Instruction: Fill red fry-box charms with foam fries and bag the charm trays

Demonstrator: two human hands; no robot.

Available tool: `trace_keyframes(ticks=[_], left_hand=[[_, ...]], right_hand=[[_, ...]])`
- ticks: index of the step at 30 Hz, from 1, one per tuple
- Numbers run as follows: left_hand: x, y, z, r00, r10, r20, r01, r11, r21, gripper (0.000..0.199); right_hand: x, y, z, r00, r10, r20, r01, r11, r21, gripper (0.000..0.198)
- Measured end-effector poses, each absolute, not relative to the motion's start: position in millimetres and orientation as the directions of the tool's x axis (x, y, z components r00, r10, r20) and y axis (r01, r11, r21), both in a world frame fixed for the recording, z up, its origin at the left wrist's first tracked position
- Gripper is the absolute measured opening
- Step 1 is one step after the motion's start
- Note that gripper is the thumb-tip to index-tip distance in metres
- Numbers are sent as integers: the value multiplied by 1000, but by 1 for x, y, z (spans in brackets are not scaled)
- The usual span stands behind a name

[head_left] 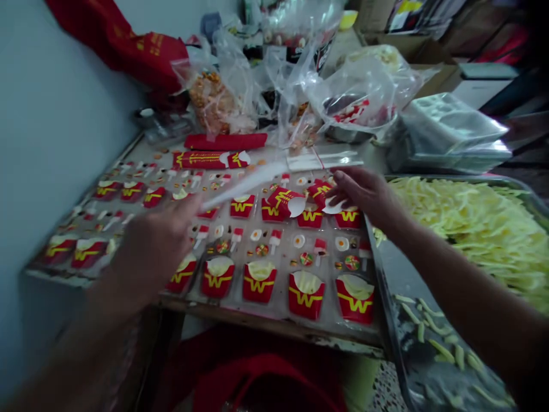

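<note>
My left hand [156, 246], blurred by motion, is closed on one end of a long whitish translucent strip [253, 177], whose exact kind is too smeared to tell. The strip reaches toward the back of the table. My right hand [358, 191] hovers over the back row with its fingers apart, close to a loose red carton [319, 193] with a yellow W and white flap. Another loose red carton [283, 201] lies left of it. Rows of small red cartons with pale fries [259, 280], among tiny egg and popsicle shapes, cover the table under clear plastic.
A metal tray [384, 309] with a heap of pale yellow fry-shaped sticks [480, 229] stands at the right. Stacked red cartons [199, 160] and a packet of white strips [323, 160] lie behind. Clear bags [214, 103], a metal bowl [351, 131] and a wrapped block [450, 134] line the back.
</note>
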State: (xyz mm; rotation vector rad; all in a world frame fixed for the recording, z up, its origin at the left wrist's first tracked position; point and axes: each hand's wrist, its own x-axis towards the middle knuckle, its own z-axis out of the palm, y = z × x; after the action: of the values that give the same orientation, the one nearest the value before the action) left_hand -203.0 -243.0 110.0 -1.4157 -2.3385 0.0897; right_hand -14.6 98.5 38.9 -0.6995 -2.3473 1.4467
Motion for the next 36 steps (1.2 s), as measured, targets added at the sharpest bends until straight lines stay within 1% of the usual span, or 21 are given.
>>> trace_keyframes(ticks=[1, 3, 5, 7, 9, 11, 14, 15, 17, 19, 21, 22, 24, 27, 28, 29, 31, 32, 33, 34, 36], left_hand=[[-183, -244, 105, -416, 860, 295, 832, 491, -257, 51], [-140, -239, 88, -433, 853, 291, 839, 500, -215, 51], [-96, -228, 66, -422, 875, 238, 882, 457, -116, 51], [-59, -217, 44, -421, 892, 161, 897, 436, -67, 54], [-35, -214, 31, -461, 877, 135, 879, 472, -62, 56], [-30, -223, 29, -452, 880, 143, 889, 458, -6, 55], [-59, -253, 46, -408, 878, 250, 907, 359, 219, 54], [-77, -263, 52, -452, 833, 319, 882, 366, 297, 53], [-122, -272, 58, -637, 641, 429, 764, 453, 459, 56], [-169, -265, 53, -804, 463, 373, 577, 457, 677, 69], [-211, -245, 37, -873, 463, 151, 357, 400, 844, 84], [-228, -232, 27, -869, 490, 64, 290, 400, 870, 83], [-250, -208, 9, -857, 515, 19, 284, 441, 852, 65], [-260, -187, -8, -846, 528, 77, 374, 484, 791, 33], [-260, -185, -11, -841, 532, 97, 394, 480, 783, 25], [-260, -186, -12, -836, 536, 117, 412, 473, 779, 19], [-262, -190, -11, -834, 531, 148, 417, 433, 799, 14], [-264, -193, -10, -837, 526, 153, 402, 400, 824, 14], [-267, -196, -7, -840, 521, 150, 377, 363, 852, 15], [-270, -200, -4, -844, 519, 137, 343, 325, 881, 19], [-276, -208, 4, -844, 528, 96, 273, 268, 924, 33]], right_hand=[[-8, 67, 40, -861, 490, -132, 216, 118, -969, 71], [2, 5, 36, -900, 367, -235, 141, -265, -954, 77], [9, -43, 28, -899, 370, -235, 50, -446, -894, 64], [9, -71, 18, -831, 487, -269, -18, -507, -862, 49], [5, -81, 10, -746, 592, -305, -66, -522, -851, 45], [-1, -82, 5, -718, 629, -298, -87, -506, -858, 44], [-17, -78, 9, -776, 564, -281, -30, -478, -878, 38], [-25, -76, 12, -808, 515, -287, 8, -477, -879, 36], [-44, -74, 20, -870, 407, -279, 63, -469, -881, 37], [-68, -71, 26, -916, 329, -231, 81, -412, -907, 41], [-91, -67, 27, -938, 289, -190, 103, -291, -951, 45], [-102, -64, 25, -942, 284, -179, 118, -219, -968, 47], [-117, -55, 19, -939, 291, -182, 164, -83, -983, 50], [-119, -34, 16, -916, 343, -207, 243, 64, -968, 47], [-114, -27, 18, -900, 392, -190, 280, 184, -942, 45], [-108, -20, 23, -877, 456, -151, 335, 353, -874, 42], [-93, -10, 36, -839, 544, -12, 457, 692, -559, 38], [-86, -6, 44, -836, 546, 61, 488, 790, -371, 38], [-81, -5, 52, -843, 525, 117, 489, 839, -238, 40], [-78, -5, 58, -855, 493, 160, 463, 865, -192, 40], [-81, -9, 68, -873, 391, 291, 331, 914, -234, 41]])
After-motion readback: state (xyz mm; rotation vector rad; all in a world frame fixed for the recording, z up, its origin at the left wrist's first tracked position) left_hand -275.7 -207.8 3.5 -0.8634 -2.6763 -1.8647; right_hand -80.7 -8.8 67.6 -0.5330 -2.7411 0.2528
